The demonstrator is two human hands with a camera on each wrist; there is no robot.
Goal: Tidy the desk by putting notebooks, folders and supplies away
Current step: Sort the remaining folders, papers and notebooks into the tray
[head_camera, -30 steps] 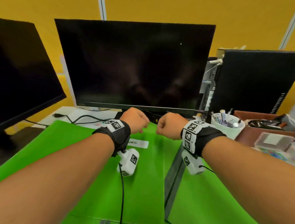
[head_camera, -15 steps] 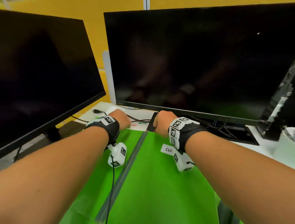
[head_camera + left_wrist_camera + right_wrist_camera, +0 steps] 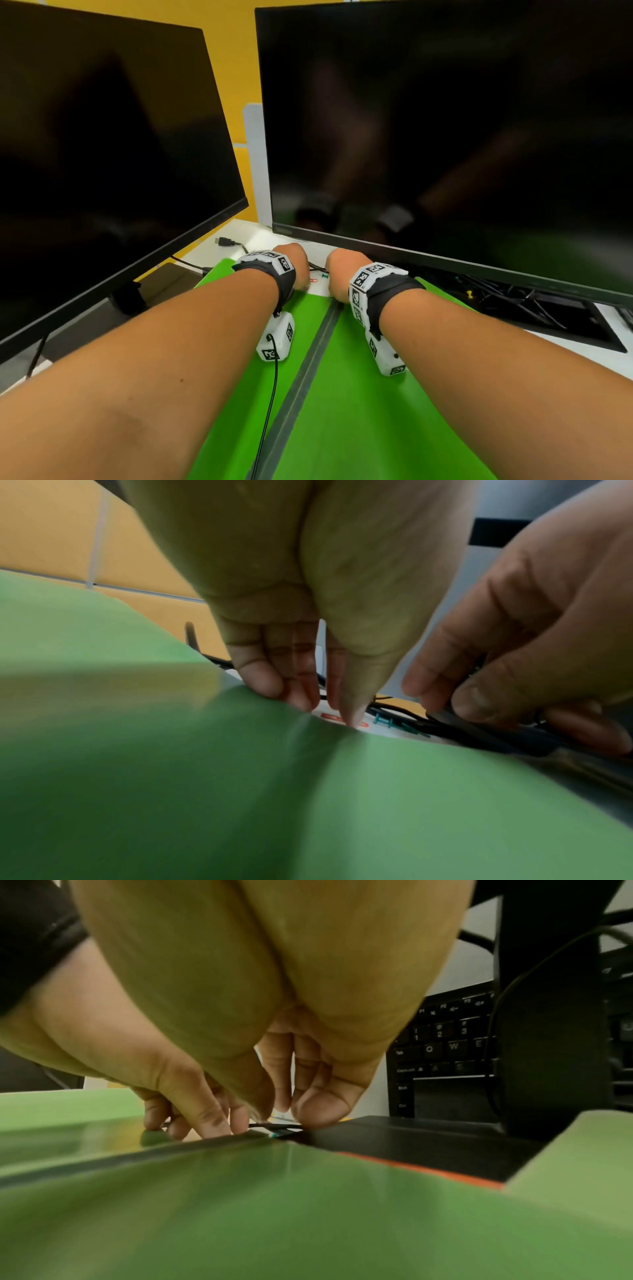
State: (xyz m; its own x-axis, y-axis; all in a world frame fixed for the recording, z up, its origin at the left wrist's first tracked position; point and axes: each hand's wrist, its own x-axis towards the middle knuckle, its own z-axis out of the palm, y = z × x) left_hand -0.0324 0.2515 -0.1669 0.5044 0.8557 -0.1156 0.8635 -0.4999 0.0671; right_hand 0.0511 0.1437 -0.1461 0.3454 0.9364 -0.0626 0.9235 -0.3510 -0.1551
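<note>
An open green folder with a dark spine lies on the desk under both forearms. My left hand has its fingers curled down at the far edge of the left flap, thumb tip and fingertips pinching that edge. My right hand pinches the far end of the spine, thumb on top. A red paper clip and a green push pin lie on the white desk just beyond the fingers.
Two dark monitors stand close, one at the left and one ahead, its lower edge just past my knuckles. A black keyboard and tangled cables sit under it. A yellow push pin lies at the right.
Both hands moved forward and down to the folder's far edge and took hold of it. The view swung left, so the pen cup and tray at the right are out of view.
</note>
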